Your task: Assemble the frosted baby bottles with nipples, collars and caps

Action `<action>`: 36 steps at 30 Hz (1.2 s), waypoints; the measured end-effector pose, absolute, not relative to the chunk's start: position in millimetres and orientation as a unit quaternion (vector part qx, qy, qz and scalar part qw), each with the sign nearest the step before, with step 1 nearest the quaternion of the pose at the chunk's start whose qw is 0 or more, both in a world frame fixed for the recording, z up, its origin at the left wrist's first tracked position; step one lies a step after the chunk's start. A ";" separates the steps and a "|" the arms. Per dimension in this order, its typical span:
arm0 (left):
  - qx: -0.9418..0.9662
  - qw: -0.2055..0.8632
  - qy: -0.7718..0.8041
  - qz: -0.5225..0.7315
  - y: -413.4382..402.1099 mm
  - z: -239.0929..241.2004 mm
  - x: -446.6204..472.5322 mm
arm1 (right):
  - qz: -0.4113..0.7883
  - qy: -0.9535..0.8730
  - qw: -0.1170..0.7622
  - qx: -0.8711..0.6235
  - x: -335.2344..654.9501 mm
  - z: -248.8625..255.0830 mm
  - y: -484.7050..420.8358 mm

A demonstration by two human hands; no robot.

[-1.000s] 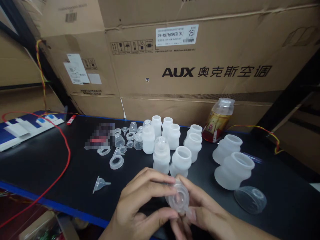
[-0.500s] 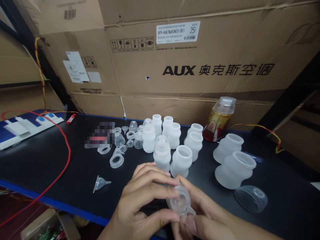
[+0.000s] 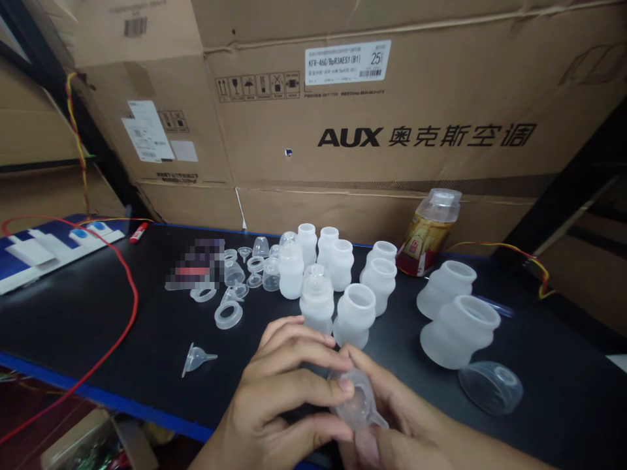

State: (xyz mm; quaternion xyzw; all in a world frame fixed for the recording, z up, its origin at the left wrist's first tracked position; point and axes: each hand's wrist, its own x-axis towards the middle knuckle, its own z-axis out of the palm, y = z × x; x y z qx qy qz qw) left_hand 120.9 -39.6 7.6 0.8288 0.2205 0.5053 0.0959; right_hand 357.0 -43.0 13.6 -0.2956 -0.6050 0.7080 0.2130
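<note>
Both hands meet at the bottom middle, over the front of the black table (image 3: 98,326). My left hand (image 3: 279,391) has its fingers curled and pinches the rim of a clear silicone nipple (image 3: 357,401). My right hand (image 3: 411,424) cups the same nipple from the right and below, thumb along its edge. Just behind the hands stand several frosted white silicone bottles (image 3: 355,313), one of them capped with a nipple (image 3: 317,301).
Clear rings and small funnels (image 3: 228,316) lie at the centre left, one funnel (image 3: 196,359) apart nearer the front. Two larger frosted bottles (image 3: 458,329) and a clear dome (image 3: 490,388) sit right. An amber drink bottle (image 3: 427,235) leans on cardboard boxes (image 3: 392,130). A red wire (image 3: 128,294) loops left.
Both hands kept hold of the nipple and turned it slightly. My left fingers slid further over its rim. Nothing on the table moved.
</note>
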 end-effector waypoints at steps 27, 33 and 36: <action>0.838 0.089 0.213 0.495 -39.5 5.0 124.7 | 0.641 -0.651 0.262 -0.311 351.7 21.2 -46.9; 0.812 0.099 0.239 0.523 -44.6 6.2 126.5 | 0.611 -0.645 0.349 -0.298 339.4 9.0 -46.5; 0.807 0.092 0.254 0.525 -45.3 5.4 125.3 | 0.553 -0.669 0.403 -0.290 341.8 -3.1 -43.9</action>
